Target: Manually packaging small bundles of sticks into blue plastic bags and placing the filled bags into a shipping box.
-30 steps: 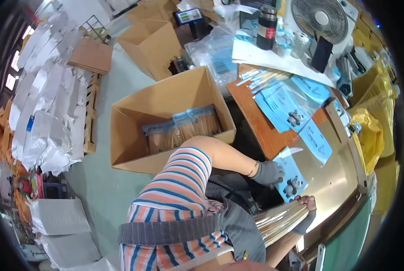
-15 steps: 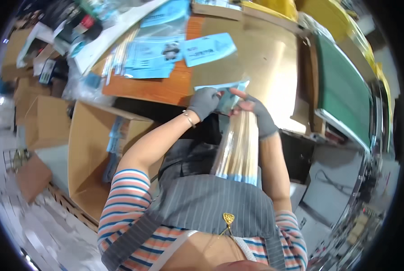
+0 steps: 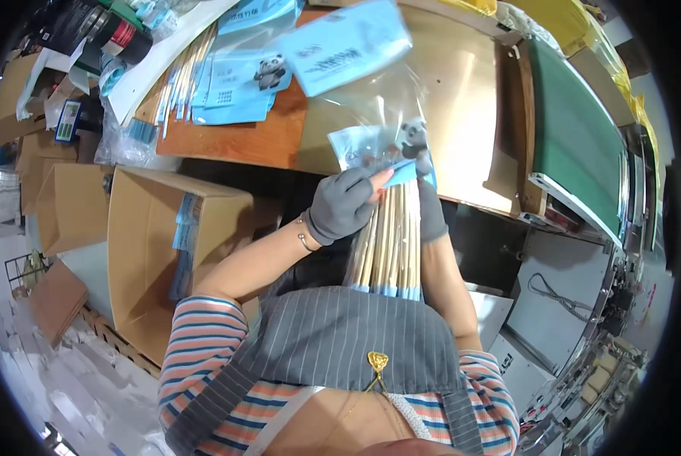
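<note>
A clear plastic bag of long pale bamboo sticks (image 3: 390, 243) stands in front of my chest, its blue-edged bottom near my apron. My left hand (image 3: 342, 204), in a grey glove, pinches the blue printed header card (image 3: 401, 173) at the bag's top. My right hand (image 3: 430, 213), also gloved, grips the bag from behind on its right side and is partly hidden by the sticks.
A metal worktop (image 3: 462, 83) lies ahead with a loose blue card (image 3: 348, 45). An orange board (image 3: 238, 140) carries several more blue packs (image 3: 238, 83). An open cardboard box (image 3: 154, 251) stands at my left; a green conveyor belt (image 3: 576, 137) runs at the right.
My view swung from the box at my left to the worktop. Both hands brought the stick bag up in front of my chest, and my left hand now pinches its header card.
</note>
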The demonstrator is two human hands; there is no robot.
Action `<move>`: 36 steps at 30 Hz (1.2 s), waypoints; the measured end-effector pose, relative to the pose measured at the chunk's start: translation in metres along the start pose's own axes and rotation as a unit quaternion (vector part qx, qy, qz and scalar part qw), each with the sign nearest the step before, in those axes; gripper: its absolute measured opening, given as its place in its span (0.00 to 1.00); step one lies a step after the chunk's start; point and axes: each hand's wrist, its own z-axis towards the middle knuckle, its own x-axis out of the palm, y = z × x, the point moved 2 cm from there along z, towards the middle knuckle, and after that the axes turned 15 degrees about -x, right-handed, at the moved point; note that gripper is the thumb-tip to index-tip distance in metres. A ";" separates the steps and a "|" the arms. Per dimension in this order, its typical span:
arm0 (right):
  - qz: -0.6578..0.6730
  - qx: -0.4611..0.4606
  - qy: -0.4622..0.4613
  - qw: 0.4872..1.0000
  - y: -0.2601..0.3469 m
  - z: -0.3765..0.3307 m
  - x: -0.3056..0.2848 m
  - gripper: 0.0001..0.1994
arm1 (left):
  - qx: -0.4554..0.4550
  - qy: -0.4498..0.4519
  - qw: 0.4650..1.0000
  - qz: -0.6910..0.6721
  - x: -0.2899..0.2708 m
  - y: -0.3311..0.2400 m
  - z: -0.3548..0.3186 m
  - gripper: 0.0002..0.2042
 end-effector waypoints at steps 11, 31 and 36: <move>-0.848 -0.111 -0.031 0.518 0.078 -0.083 0.011 0.17 | -0.063 0.052 0.985 -0.151 -0.009 -0.053 -0.024 0.10; -0.686 -0.325 0.414 0.502 0.045 -0.026 0.247 0.05 | -0.233 0.442 0.470 -0.728 -0.059 0.003 0.002 0.26; -0.559 -0.377 0.606 0.422 -0.018 -0.053 0.274 0.08 | -0.253 0.204 0.438 -0.838 -0.108 0.000 -0.017 0.26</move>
